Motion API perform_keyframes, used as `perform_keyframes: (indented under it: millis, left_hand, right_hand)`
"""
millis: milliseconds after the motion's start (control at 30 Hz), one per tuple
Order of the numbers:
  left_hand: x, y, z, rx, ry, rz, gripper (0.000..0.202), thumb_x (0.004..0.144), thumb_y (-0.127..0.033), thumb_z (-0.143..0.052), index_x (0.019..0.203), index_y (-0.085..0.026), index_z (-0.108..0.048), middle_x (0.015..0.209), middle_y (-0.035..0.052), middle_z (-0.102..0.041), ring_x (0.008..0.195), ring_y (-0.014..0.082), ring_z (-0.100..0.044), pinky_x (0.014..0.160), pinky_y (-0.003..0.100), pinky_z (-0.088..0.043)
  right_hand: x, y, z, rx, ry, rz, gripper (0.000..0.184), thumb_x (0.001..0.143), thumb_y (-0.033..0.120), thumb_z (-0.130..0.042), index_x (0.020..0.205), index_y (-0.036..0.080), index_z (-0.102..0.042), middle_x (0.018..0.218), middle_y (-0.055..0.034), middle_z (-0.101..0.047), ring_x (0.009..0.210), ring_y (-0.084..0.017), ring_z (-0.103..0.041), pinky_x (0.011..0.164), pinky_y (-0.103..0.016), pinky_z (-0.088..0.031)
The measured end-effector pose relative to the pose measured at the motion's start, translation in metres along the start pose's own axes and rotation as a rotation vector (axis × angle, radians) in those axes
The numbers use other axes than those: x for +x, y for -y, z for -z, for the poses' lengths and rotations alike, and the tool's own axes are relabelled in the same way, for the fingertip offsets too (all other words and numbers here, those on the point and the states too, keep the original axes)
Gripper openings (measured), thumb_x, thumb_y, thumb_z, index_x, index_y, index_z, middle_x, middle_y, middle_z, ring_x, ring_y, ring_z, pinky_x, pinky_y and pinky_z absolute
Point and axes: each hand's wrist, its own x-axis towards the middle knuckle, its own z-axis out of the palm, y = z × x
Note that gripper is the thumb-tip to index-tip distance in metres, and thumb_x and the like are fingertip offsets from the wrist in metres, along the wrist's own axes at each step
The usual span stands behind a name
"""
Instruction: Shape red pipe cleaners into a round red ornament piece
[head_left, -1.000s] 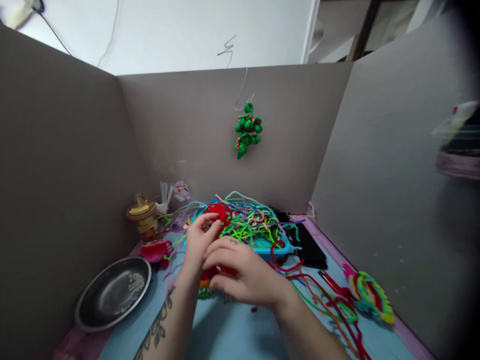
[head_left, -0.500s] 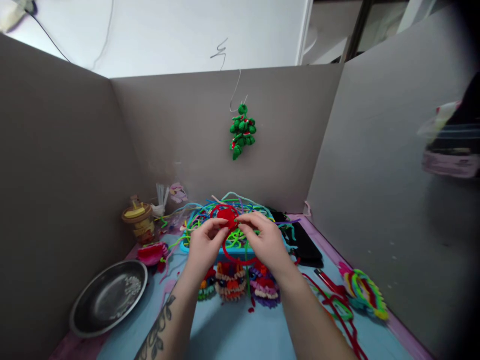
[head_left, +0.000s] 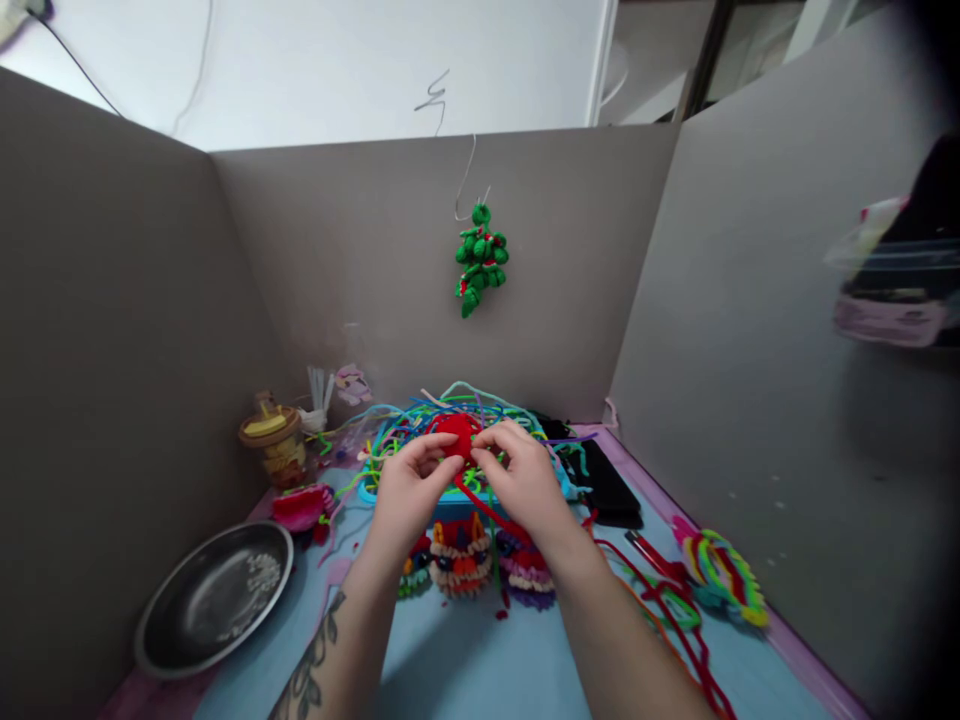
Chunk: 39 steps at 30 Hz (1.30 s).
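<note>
Between my two hands, above the blue tray, is a small rounded red pipe-cleaner piece (head_left: 457, 432). My left hand (head_left: 411, 485) pinches its left side between thumb and fingers. On the other side, my right hand (head_left: 519, 468) is closed at the piece's right edge, thumb against fingertips. A red fuzzy strand (head_left: 480, 503) runs from the bottom of the piece down to the right, passing behind my right hand. Just below my hands stand colourful fuzzy figures: a beige and orange one (head_left: 460, 560) in the middle, a purple and red one (head_left: 527, 572) at right, and a partly hidden green one (head_left: 415, 570).
Behind my hands a blue tray (head_left: 367, 494) holds tangled coloured strands. A metal bowl (head_left: 217, 600) with small white bits sits left, near a lidded cup (head_left: 274, 440). Red strands (head_left: 694, 640) and a black flat object (head_left: 609, 485) lie right. A green ornament (head_left: 481, 262) hangs ahead.
The wide red strand loops around and below the piece have gone; the strand now runs straighter down to the right. Both hands keep their pinch in nearly the same place. The view shifts slightly.
</note>
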Motion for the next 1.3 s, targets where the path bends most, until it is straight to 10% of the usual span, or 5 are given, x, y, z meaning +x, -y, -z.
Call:
perform_keyframes:
  millis: [767, 1300]
  left_hand:
    - [-0.001, -0.003, 0.003, 0.062, -0.114, -0.079, 0.019, 0.066, -0.027, -0.070, 0.081, -0.015, -0.067, 0.071, 0.0020, -0.067, 0.058, 0.0115, -0.057, 0.056, 0.021, -0.045]
    - [-0.005, 0.004, 0.003, 0.250, -0.097, -0.164, 0.017, 0.069, -0.027, -0.068, 0.083, -0.019, -0.072, 0.073, 0.0028, -0.070, 0.056, 0.0131, -0.056, 0.054, 0.022, -0.043]
  right_hand:
    - [-0.007, 0.012, -0.025, 0.276, -0.122, -0.340, 0.014, 0.073, 0.029, -0.062, 0.066, 0.017, -0.066, 0.093, -0.0061, -0.053, 0.088, -0.020, -0.055, 0.077, -0.032, -0.045]
    - [-0.006, 0.003, -0.028, 0.246, -0.100, -0.319, 0.017, 0.073, 0.024, -0.055, 0.057, 0.020, -0.056, 0.076, -0.0025, -0.051, 0.078, -0.019, -0.051, 0.080, -0.035, -0.042]
